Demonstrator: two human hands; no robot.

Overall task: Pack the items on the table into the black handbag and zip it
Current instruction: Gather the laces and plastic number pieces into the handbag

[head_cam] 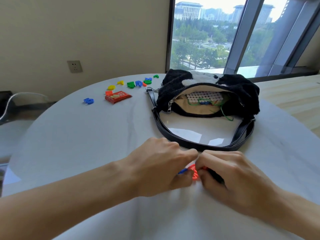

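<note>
Both hands work at the near edge of the surface point(86, 135), gathering a small pile of plastic letters point(194, 172). Left hand point(161, 167) has its fingers curled down over the pile, an orange letter and a blue one showing at its fingertips. Right hand point(225, 172) is curled in from the other side, grip pinching the orange letters with something dark tucked under the palm; can't tell what that is. The two hands touch at the index fingers.

Step in hand, as I read it: scoop this cluster and carry it to the handbag point(216, 90).

How to do it well:
- Cup both hands under the pile, not just a pinch; the letters are small and loose and will scatter.
- Lift clear of the strap point(199, 146), which loops on the surface just beyond the hands, between them and the bag.
- Drop into the open mouth, which faces near. The zipper pull point(170, 106) hangs at the left end, so nothing blocks entry.
- A green cord point(226, 115) trails out of the opening at the right; tuck it in before zipping or it will jam the teeth.

The bag sits far and slightly right of the hands, well apart from them. Still to pack: more letters point(138, 83) at far left, a blue one point(88, 100) off by itself, and a red snack packet point(117, 98).
</note>
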